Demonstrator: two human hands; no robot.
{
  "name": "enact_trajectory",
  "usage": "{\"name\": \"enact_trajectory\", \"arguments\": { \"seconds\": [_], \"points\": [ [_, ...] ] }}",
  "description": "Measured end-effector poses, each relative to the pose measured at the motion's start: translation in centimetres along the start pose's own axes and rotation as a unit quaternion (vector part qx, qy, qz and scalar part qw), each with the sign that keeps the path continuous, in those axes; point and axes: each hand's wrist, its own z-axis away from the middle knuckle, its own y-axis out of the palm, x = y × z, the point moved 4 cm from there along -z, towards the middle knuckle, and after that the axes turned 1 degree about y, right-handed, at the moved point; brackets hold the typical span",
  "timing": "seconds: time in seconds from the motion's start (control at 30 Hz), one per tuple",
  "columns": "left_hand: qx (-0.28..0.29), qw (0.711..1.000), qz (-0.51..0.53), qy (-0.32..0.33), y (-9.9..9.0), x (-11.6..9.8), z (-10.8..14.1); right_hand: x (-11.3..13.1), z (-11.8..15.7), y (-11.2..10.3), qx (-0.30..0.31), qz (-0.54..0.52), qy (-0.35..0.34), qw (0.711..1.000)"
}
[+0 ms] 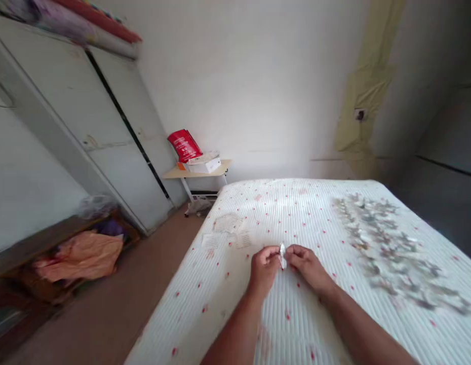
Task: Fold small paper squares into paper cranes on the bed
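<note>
My left hand (264,268) and my right hand (306,266) hover close together above a white ribbed bedspread (235,309) dotted with red. Between their fingertips, both hands pinch a small folded piece of silvery-white foil or paper (283,256); its exact form is too small to tell. A large, blurred spread of similar small silvery pieces (387,248) lies in rows on the right half of the bed. Several paper slips (228,228) lie to the left of my hands.
A low table (197,173) holds a red bag and a white box at the far wall. Tall grey cabinet doors (121,132) stand on the left, with orange cloth in a low wooden frame (79,256) beside them. A brown floor (117,304) runs along the bed's left edge.
</note>
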Motion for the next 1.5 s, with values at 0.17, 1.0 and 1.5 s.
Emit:
{"name": "enact_trajectory", "arguments": {
  "seconds": [0.17, 1.0, 1.5],
  "points": [
    [-0.010, 0.998, 0.054, 0.026, -0.10, -0.01, -0.06, 0.05, 0.06, 0.14, 0.006, -0.007, -0.011, 1.000],
    [-0.029, 0.997, 0.077, -0.012, -0.33, -0.25, -0.08, 0.34, 0.29, 0.21, -0.006, 0.006, -0.006, 1.000],
    [-0.046, 0.999, 0.025, -0.008, -0.50, 0.21, -0.18, 0.17, 0.17, 0.34, -0.009, 0.016, -0.020, 1.000]
  ]
}}
